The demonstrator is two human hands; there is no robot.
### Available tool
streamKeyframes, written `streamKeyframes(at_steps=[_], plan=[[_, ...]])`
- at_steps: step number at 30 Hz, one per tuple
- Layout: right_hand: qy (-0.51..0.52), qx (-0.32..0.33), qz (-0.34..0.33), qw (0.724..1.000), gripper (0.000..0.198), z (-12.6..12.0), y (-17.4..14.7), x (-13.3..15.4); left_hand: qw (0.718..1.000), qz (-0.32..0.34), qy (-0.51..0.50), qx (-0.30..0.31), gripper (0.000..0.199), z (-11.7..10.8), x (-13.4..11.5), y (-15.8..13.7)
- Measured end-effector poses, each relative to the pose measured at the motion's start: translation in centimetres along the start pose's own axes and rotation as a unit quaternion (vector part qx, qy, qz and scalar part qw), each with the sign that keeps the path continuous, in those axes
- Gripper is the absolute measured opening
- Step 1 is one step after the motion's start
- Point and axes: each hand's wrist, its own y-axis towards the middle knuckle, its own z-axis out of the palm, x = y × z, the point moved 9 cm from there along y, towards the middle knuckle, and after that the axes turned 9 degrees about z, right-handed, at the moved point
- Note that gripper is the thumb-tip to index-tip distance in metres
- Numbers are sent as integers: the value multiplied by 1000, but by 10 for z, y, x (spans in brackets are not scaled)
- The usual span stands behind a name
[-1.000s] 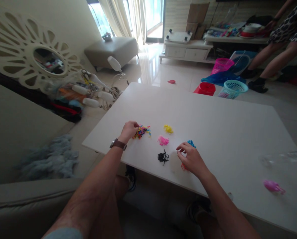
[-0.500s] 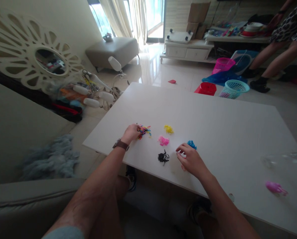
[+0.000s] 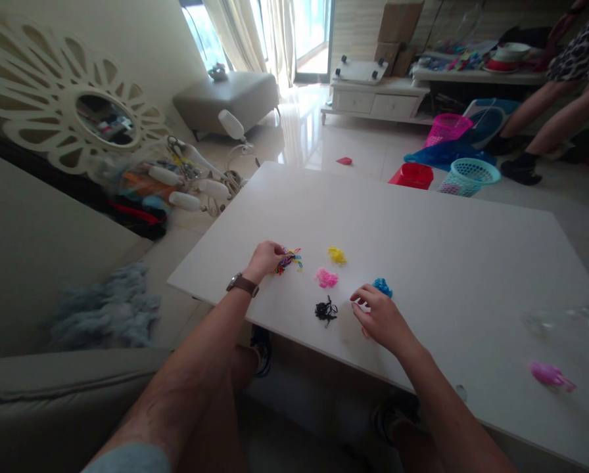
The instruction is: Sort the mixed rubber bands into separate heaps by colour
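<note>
My left hand (image 3: 265, 258), with a watch at the wrist, is at a mixed pile of small multicoloured rubber bands (image 3: 289, 261). Its fingertips are pinched together at the pile's edge; what lies between them is hidden. My right hand (image 3: 377, 314) hovers with fingers curled and apart, nothing visible in them. Partly under it are red rubber bands (image 3: 366, 334), and a blue pile (image 3: 383, 287) lies just behind. Between my hands lie separate piles of yellow bands (image 3: 337, 255), pink bands (image 3: 327, 278) and black bands (image 3: 326, 311).
The white table (image 3: 447, 263) carries a pink bundle (image 3: 551, 376) and a clear plastic item (image 3: 565, 320) at right. Baskets (image 3: 472, 176) and a red bin (image 3: 411, 176) stand on the floor beyond. Another person's legs (image 3: 561, 118) show at far right.
My left hand has shifted slightly over the mixed pile, its fingertips now drawn together. My right hand stays almost in place. The view has shifted a little.
</note>
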Motion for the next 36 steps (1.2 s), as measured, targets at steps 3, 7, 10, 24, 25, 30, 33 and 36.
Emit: streamKeyframes(at_steps=[3,7,10,24,25,30,33,36], plan=[[-4,5,0,1000,13,2,0,0,1000,27,-3,3,15,7,-8,-2],[-9,14,-3,1000,12,5,2,0,1000,26,7,6,15,16,-10,-5],[-14,15,-4,1000,12,5,2,0,999,25,29,10,14,18,-10,-5],[-24,10,-8,1000,12,3,0,4,998,-17,-59,-6,21,-9,-4,-5],[-25,8,-8,1000,12,3,0,3,996,-16,-87,-7,22,-10,-6,-5],[-33,-2,-15,999,12,3,1,4,986,2,-166,7,25,-4,-20,-4],[-35,-1,-13,999,12,4,2,5,993,-7,-116,-14,21,-9,-23,-4],[-31,8,-11,999,12,6,2,4,997,-2,-68,-27,20,-15,-26,-4]])
